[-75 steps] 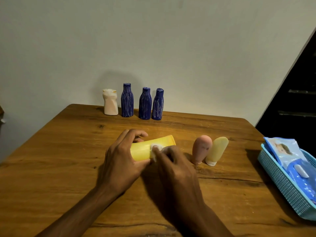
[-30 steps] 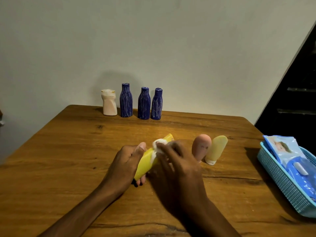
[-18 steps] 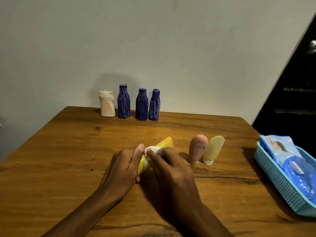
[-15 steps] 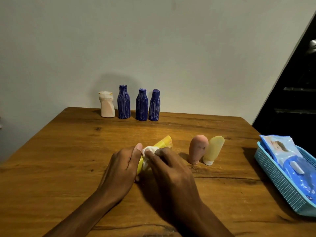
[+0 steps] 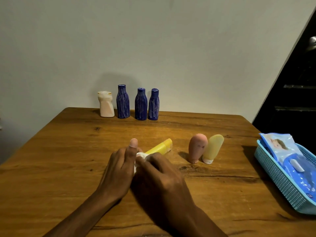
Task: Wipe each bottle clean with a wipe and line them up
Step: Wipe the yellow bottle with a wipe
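Against a plain pale wall stands the brown wooden table [image 5: 68, 168], and in the one head view we hold the yellow plastic bottle [image 5: 159, 147] low over its middle, tilted with its cap end away from us. Our left hand [image 5: 119, 168] grips the near end, thumb raised, to steady it; our right hand [image 5: 160, 175] pinches the white wipe [image 5: 141, 155] against the bottle's side, so the fingers of both are curled and occupied. At the far edge the cream squat bottle [image 5: 106, 105] and three dark blue ribbed bottles [image 5: 140, 104] stand in a row, presumably already cleaned. The pink tube [image 5: 197, 147] and pale yellow tube [image 5: 212, 147], touching, stand on their caps to our right, likely awaiting their turn. The blue mesh basket [image 5: 280, 182] keeps the blue wipes packet [image 5: 289, 159] within reach.
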